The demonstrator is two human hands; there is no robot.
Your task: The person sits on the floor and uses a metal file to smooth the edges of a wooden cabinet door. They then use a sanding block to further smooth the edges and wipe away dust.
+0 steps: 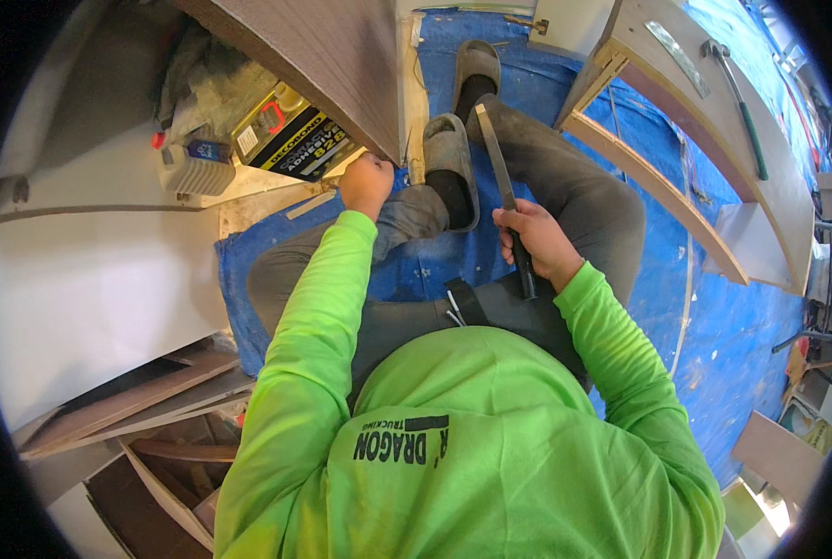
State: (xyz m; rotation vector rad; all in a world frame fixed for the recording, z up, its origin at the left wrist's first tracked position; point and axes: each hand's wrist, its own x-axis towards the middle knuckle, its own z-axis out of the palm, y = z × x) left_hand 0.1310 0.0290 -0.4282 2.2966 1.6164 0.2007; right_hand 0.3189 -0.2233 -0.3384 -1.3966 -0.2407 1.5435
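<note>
My left hand (367,184) is closed at the lower edge of a dark woodgrain cabinet panel (323,70); what its fingers hold, if anything, is hidden. My right hand (534,240) grips a long flat metal tool (496,154), like a file, by its black handle, blade pointing away from me. Just left of my left hand, inside the cabinet, stand a black and yellow can (290,135) and a white plastic jug (192,168). A pale wood strip (309,207) lies below the left hand.
My sandalled feet (448,163) rest on blue sheeting (444,261). A wooden frame (658,191) stands at right, with a hammer (737,112) and a metal plate (677,56) on it. A white panel (99,298) and board offcuts (145,401) are at left; clutter lines the far right.
</note>
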